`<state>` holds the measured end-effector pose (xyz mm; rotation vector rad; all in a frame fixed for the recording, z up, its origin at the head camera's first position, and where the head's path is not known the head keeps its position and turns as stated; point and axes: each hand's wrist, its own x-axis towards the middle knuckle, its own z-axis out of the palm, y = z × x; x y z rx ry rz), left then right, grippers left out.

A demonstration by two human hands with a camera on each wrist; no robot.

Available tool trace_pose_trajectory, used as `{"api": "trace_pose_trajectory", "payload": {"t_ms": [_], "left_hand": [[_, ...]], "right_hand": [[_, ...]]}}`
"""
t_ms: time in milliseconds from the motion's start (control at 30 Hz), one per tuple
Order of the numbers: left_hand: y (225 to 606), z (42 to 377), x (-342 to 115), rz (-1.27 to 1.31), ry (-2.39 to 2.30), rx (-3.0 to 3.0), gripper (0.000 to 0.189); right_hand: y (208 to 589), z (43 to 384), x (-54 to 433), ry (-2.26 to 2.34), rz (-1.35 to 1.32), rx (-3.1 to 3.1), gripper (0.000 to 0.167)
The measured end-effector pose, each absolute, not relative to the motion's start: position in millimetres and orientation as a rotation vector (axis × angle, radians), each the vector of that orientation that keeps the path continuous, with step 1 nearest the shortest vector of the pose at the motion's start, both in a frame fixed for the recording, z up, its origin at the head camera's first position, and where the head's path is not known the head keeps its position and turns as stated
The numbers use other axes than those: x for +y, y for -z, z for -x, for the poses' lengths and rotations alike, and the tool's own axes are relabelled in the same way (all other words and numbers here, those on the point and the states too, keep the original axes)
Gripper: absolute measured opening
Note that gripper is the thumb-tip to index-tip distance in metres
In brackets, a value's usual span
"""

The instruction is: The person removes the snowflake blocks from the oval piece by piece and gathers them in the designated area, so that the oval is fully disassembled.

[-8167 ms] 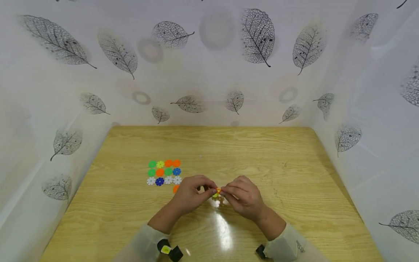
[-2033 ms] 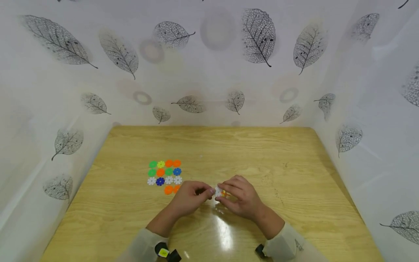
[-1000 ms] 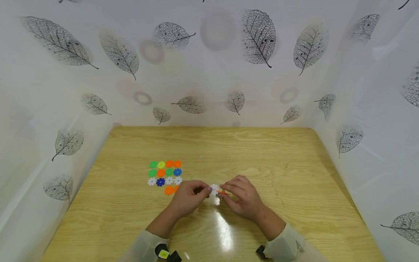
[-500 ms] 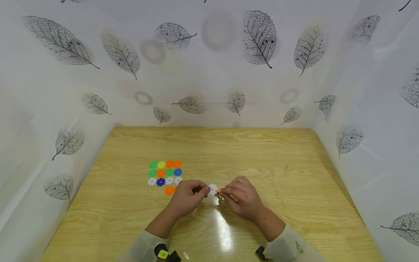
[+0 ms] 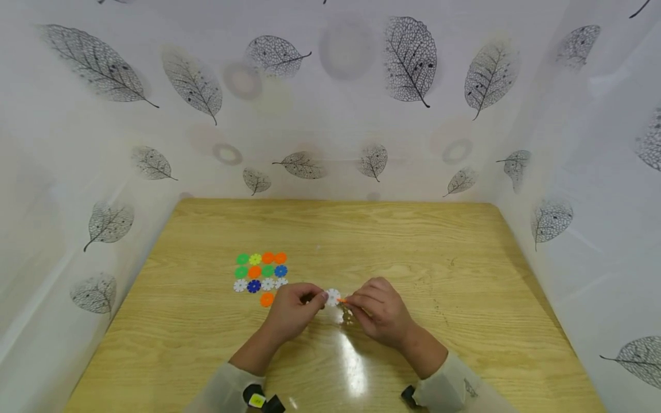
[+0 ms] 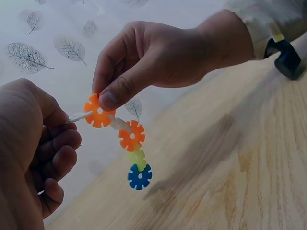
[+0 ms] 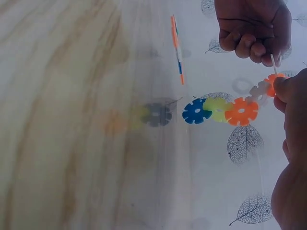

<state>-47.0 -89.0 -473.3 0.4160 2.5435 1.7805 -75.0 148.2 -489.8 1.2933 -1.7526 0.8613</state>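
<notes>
Between its thumb and forefinger my left hand [image 5: 294, 312] pinches a white notched snowflake disc [image 5: 333, 297], which shows edge-on in the left wrist view. My right hand [image 5: 381, 312] pinches an orange notched disc [image 6: 99, 110] at the white one's edge. From that orange disc a chain hangs: a whitish disc [image 7: 259, 92], a second orange disc [image 6: 132, 136], a yellow disc [image 7: 218, 109] and a blue disc [image 6: 139, 176] at the end. The chain is held above the table, and its lower pieces are mostly hidden in the head view.
Left of the hands, loose discs lie in rows on the wooden table [image 5: 413, 241]: green [image 5: 242, 259], orange [image 5: 267, 258], white [image 5: 240, 285], dark blue [image 5: 253, 286] and others. One orange disc [image 5: 267, 299] lies in front, near the left hand. A leaf-patterned sheet [image 5: 341, 115] surrounds the table.
Since the oldest frame, an orange disc has appeared in the front row. Lately both hands shifted slightly left; the white disc turned its face up, and the orange one turned edge-on.
</notes>
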Motion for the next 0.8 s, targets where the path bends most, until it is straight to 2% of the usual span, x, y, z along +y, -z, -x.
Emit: {"api": "trace_pose_trajectory", "payload": {"t_ms": [367, 800], "left_hand": [[464, 55, -137, -0.179, -1.805, 2.581, 0.014], [480, 47, -175, 0.075, -1.663, 2.676, 0.025]], "right_hand": [[493, 80, 168, -0.872, -1.177, -1.791, 0.013], [495, 78, 169, -0.882, -1.197, -1.755, 0.011]]}}
